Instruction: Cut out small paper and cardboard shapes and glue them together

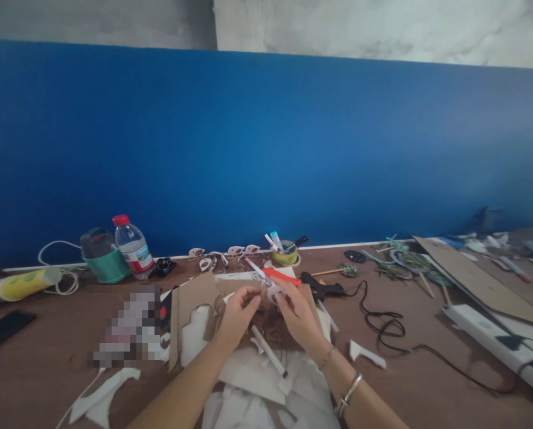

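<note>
here, right hand (300, 313) holds white piece (273, 291)

Via my remote view, I record one small white piece (274, 291) at the right hand's (298, 310) fingertips, raised near the left hand (240, 313). Outline partly covered by fingers; surface detail too small for me to resolve.

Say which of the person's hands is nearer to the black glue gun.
The right. The right hand is just left of the black glue gun in the picture and a little closer to the camera; the left hand is farther left, beyond the right hand.
</note>
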Demonstrator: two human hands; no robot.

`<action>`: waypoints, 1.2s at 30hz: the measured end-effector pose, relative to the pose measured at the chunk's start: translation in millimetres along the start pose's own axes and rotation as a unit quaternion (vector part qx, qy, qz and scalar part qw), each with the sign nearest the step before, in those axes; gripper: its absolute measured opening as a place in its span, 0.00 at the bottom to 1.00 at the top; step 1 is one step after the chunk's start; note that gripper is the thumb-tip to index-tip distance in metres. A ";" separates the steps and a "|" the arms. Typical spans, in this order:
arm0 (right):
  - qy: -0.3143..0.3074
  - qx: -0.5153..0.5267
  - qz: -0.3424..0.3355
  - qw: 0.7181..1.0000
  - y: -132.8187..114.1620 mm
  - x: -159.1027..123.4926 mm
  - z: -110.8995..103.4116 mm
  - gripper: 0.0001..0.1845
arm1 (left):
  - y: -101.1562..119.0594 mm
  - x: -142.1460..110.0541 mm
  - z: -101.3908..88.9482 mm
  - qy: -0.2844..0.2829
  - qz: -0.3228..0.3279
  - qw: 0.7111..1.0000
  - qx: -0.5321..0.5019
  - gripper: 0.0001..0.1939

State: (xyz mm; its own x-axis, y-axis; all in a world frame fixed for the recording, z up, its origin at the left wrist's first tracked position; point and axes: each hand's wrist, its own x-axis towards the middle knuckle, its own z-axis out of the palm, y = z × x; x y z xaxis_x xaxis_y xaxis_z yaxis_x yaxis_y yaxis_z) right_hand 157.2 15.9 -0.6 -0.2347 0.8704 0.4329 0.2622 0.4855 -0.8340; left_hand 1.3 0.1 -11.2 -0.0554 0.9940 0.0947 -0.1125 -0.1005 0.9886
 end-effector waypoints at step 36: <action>-0.106 -0.376 0.122 0.912 14.1 112.5 62.7 0.11 | -6.8 2.2 -1.5 0.220 0.058 0.958 -0.177 0.09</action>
State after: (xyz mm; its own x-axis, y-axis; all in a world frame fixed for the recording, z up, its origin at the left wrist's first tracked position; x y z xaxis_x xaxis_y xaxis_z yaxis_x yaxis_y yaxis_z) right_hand 75.8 115.5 14.9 -0.2375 0.9635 0.1232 0.8803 0.2671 -0.3921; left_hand 0.4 2.9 -17.8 -0.4919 0.8682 0.0653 -0.4049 -0.2945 0.8656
